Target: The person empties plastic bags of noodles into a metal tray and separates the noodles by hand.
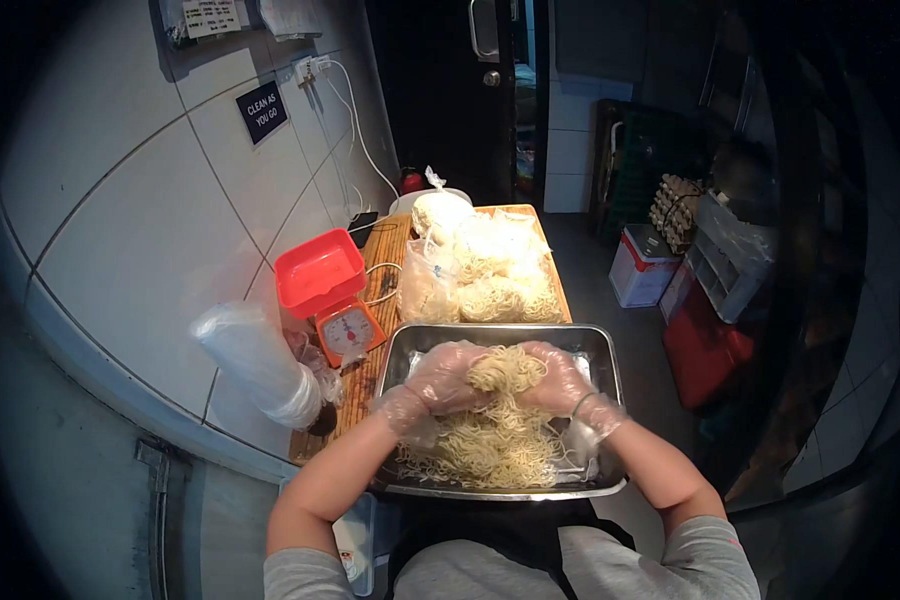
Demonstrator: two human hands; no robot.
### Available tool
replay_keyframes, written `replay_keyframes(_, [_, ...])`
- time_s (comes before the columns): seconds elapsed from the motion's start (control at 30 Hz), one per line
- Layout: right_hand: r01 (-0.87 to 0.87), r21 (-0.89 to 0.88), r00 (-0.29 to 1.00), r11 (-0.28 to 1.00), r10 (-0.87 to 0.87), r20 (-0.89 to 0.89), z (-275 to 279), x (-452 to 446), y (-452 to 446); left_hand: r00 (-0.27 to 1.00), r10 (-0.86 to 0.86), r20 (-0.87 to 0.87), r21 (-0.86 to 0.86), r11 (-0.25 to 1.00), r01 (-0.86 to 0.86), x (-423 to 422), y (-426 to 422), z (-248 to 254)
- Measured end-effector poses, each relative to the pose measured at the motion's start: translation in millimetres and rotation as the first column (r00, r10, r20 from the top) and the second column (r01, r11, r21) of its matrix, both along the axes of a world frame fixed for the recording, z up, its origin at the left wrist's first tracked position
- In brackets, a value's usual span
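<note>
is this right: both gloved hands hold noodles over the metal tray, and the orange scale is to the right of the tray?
One part is wrong: the orange scale is to the left of the metal tray, as the head view shows. The gloved left hand and right hand do hold noodles over it.

Rectangular tray [510, 494]: metal, smooth, glossy. Disposable gloves [445, 378]: clear plastic film, crinkled, shiny. Noodles [490, 450] in tray: rough, stringy surface, slight sheen. Kitchen scale [349, 330] at left: smooth plastic; scale pan [320, 270], smooth glossy plastic. Far bag [428, 285]: thin crumpled plastic, glossy. Tabletop [358, 398]: wood, visible grain. Left wall [140, 280]: smooth tile, soft sheen. Near sleeves [705, 555]: matt cloth.
</note>
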State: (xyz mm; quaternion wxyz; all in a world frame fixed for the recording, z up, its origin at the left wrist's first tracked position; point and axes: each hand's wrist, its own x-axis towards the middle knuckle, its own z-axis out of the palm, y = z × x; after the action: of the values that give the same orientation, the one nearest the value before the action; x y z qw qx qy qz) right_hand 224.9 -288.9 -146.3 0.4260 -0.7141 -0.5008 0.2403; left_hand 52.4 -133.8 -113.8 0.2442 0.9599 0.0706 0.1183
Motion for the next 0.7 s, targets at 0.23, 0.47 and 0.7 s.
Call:
replay_keyframes(0.23, [-0.051,-0.066,0.947,0.997,0.069,0.315,81.2,25.7,-26.4,0.995,-0.060,0.075,0.153,0.987,0.047,-47.5,25.6,26.8])
replay_keyframes(0.47, [-0.263,-0.525,0.795,0.809,0.490,0.357,52.3,61.1,-40.5,0.986,-0.033,-0.162,0.041,0.998,0.040,-53.2,20.1,22.1])
replay_keyframes(0.7, [-0.124,-0.474,0.616,0.872,0.442,0.652,-3.4,-39.7,8.6,0.867,0.252,-0.429,0.409,0.910,-0.062,4.1,-39.3,2.7])
